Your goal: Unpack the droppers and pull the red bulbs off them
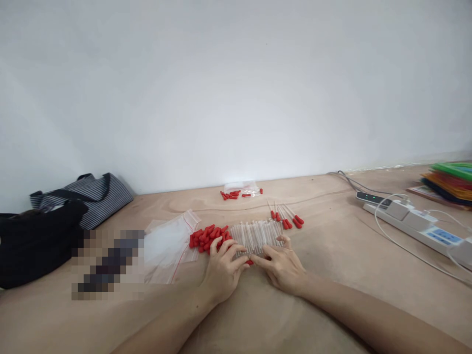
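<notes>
Both of my hands meet at the near edge of a row of clear glass dropper tubes lying on the wooden table. My left hand has its fingers curled, and its fingertips pinch a small red rubber cap. My right hand is also curled, its fingertips touching the same spot by the tubes. A pile of red rubber caps lies just left of the tubes. A few finished droppers with red caps lie behind the row.
Empty clear zip bags lie to the left. A small bag with more red caps sits near the wall. A striped bag and a black bag stand far left. A white power strip with cables and coloured folders are on the right.
</notes>
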Tool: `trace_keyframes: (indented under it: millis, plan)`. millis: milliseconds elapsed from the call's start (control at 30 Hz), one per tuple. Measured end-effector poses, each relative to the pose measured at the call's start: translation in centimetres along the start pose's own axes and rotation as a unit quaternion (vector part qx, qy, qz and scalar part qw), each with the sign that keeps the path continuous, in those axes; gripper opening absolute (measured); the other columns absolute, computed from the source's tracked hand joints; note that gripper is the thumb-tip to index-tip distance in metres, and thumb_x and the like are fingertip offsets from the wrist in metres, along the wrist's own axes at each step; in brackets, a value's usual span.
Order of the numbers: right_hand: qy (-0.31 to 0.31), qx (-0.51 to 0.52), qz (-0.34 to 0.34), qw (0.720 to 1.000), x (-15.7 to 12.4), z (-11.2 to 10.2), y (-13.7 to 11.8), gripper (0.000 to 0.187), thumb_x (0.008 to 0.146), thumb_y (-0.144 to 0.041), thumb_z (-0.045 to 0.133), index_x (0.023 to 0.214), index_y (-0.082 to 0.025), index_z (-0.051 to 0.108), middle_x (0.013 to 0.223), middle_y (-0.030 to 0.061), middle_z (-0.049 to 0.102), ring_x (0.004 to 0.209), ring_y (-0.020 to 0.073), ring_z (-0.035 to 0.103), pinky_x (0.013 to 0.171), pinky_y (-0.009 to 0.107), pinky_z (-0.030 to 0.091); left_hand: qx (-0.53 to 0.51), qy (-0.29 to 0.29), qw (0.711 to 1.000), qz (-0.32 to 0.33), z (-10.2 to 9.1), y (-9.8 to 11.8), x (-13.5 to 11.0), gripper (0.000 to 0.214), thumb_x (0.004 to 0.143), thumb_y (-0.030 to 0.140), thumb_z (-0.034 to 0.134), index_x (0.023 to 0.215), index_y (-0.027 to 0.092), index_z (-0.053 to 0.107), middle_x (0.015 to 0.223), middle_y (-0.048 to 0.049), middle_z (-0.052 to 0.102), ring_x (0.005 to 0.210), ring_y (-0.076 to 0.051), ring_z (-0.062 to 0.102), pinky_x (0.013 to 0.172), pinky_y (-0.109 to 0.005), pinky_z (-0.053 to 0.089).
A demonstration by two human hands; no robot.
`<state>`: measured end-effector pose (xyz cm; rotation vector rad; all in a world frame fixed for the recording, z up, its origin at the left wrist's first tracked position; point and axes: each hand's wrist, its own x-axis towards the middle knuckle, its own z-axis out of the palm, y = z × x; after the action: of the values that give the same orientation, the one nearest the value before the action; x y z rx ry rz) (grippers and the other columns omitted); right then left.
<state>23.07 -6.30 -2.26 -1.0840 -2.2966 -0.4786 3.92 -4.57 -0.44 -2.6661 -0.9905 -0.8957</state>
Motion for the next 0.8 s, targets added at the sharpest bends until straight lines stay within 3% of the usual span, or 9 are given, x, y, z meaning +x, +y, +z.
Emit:
trace_keyframes:
  millis: [133, 233, 333, 433, 533, 700, 800]
  plan:
    - [-0.016, -0.009, 0.008, 1.0, -0.2, -0.2, 0.2, 0.048, 0.075, -0.011, 0.042, 0.116, -0.036, 0.049, 0.067, -0.0034, 0.052, 0.053, 0.008, 0.043, 0.08, 0.038, 0.018, -0.007, 0.021, 1.0, -0.013, -0.1, -0.4, -0.2, 0.012, 0.08, 0.021, 0.052, 0.08, 0.026, 0.063, 0.086, 0.0005, 0.065, 0.089, -0.02, 0.053, 0.087, -0.043, 0.025]
    - [-0.024, 0.022, 0.039, 0.999, -0.5, -0.1, 0.3, 0.049, 0.076, -0.007, 0.035, 0.122, -0.025, 0.043, 0.07, -0.0007, 0.056, 0.057, 0.0111, 0.047, 0.079, 0.036, 0.021, 0.008, 0.047, 0.998, -0.031, -0.2, -0.7, -0.2, 0.012, 0.081, 0.025, 0.051, 0.08, 0.027, 0.063, 0.077, 0.0005, 0.064, 0.08, -0.017, 0.054, 0.085, -0.041, 0.026]
    - [-0.004, 0.059, 0.079, 0.995, -0.6, 0.3, 0.4, 0.036, 0.079, -0.005, 0.029, 0.111, -0.012, 0.047, 0.068, 0.0025, 0.058, 0.058, 0.0129, 0.047, 0.073, 0.032, 0.026, 0.042, 0.074, 0.995, -0.061, -0.3, -1.3, 0.0, 0.011, 0.081, 0.029, 0.052, 0.087, 0.027, 0.061, 0.072, 0.0003, 0.063, 0.074, -0.017, 0.054, 0.083, -0.04, 0.027]
    - [0.037, 0.071, 0.091, 0.993, -0.5, 0.8, 0.8, 0.028, 0.081, -0.006, 0.029, 0.098, -0.012, 0.051, 0.079, 0.0067, 0.06, 0.062, 0.0138, 0.048, 0.066, 0.029, 0.029, 0.081, 0.099, 0.984, -0.122, -0.6, -2.4, 0.3, 0.013, 0.078, 0.033, 0.055, 0.082, 0.021, 0.057, 0.073, -0.0012, 0.064, 0.073, -0.018, 0.055, 0.081, -0.039, 0.027]
    - [0.094, 0.074, 0.078, 0.99, -0.1, 1.4, 1.4, 0.028, 0.081, -0.006, 0.033, 0.099, -0.014, 0.053, 0.093, 0.0101, 0.057, 0.078, 0.0158, 0.051, 0.068, 0.028, 0.032, 0.126, 0.104, 0.972, -0.168, -0.8, -3.9, 0.4, 0.019, 0.076, 0.038, 0.056, 0.072, 0.02, 0.053, 0.07, -0.0006, 0.064, 0.072, -0.02, 0.055, 0.078, -0.039, 0.026]
    - [0.138, 0.081, 0.077, 0.984, 1.3, 2.9, 2.0, 0.026, 0.08, -0.006, 0.036, 0.092, -0.016, 0.057, 0.079, 0.0043, 0.056, 0.074, 0.0131, 0.05, 0.074, 0.029, 0.032, 0.176, 0.1, 0.956, -0.213, -0.8, -5.7, 0.5, 0.024, 0.076, 0.043, 0.055, 0.068, 0.02, 0.051, 0.068, -0.0003, 0.063, 0.071, -0.02, 0.053, 0.079, -0.04, 0.022]
    - [0.115, 0.058, 0.101, 0.987, 2.4, 3.9, 2.0, 0.022, 0.079, -0.005, 0.038, 0.079, -0.017, 0.057, 0.076, 0.0023, 0.058, 0.073, 0.0123, 0.05, 0.078, 0.03, 0.029, 0.17, 0.085, 0.953, -0.235, -0.6, -5.8, 0.5, 0.026, 0.075, 0.044, 0.055, 0.067, 0.02, 0.051, 0.069, -0.0003, 0.062, 0.072, -0.02, 0.053, 0.079, -0.04, 0.021]
